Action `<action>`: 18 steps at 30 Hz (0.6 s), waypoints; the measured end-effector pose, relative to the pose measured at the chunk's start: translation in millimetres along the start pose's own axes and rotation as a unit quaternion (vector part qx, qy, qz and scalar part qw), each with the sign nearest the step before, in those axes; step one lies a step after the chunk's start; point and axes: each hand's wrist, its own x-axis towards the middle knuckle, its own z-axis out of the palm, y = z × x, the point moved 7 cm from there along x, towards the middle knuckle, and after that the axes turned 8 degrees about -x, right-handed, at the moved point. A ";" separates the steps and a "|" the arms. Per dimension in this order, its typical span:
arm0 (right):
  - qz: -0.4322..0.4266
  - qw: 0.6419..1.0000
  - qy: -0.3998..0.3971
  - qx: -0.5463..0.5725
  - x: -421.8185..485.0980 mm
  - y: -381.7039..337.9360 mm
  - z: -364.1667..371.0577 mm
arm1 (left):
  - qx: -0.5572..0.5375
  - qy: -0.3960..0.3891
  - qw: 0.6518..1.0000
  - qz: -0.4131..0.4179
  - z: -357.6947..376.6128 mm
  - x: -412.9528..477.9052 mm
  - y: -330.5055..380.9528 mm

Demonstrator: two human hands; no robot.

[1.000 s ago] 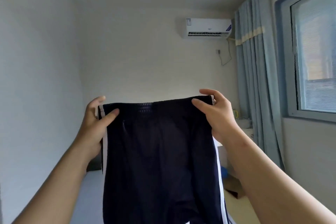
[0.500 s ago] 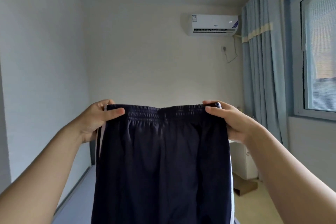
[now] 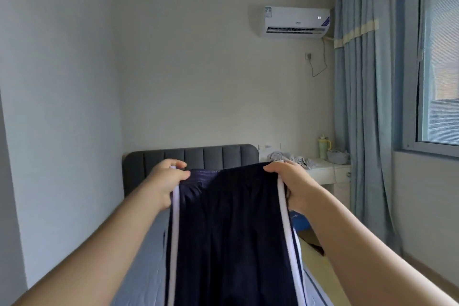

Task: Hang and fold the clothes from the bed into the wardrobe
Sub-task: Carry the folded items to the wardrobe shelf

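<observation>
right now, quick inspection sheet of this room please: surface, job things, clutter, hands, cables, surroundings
surface: bed, grey-blue cover, dark headboard behind.
job's things: navy garment with white side stripes, held up over the bed.
clutter: crumpled clothes and green cup on white side table.
hands: left hand and right hand each grip a waistband corner.
cables: cord hangs from air conditioner to wall socket.
surroundings: blue curtain, window on the right; wardrobe not seen.
</observation>
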 end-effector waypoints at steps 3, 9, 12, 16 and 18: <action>-0.052 0.998 -0.014 -0.018 -5.7 -3.9 28.5 | 0.065 0.029 0.992 0.100 27.9 -13.0 1.9; -0.042 0.992 -0.084 0.082 -13.9 5.0 57.7 | 0.056 -0.002 0.989 0.138 58.3 -30.1 -0.7; -0.020 0.986 -0.092 0.136 -11.7 5.4 53.7 | 0.019 -0.085 0.990 0.107 65.4 -35.3 -7.0; -0.039 0.983 -0.118 0.136 -11.5 1.0 53.1 | 0.048 -0.161 0.977 0.130 69.8 -40.8 -9.3; -0.035 0.977 -0.143 0.156 -13.1 -1.0 56.2 | 0.064 -0.133 0.979 0.143 64.1 -35.7 -9.7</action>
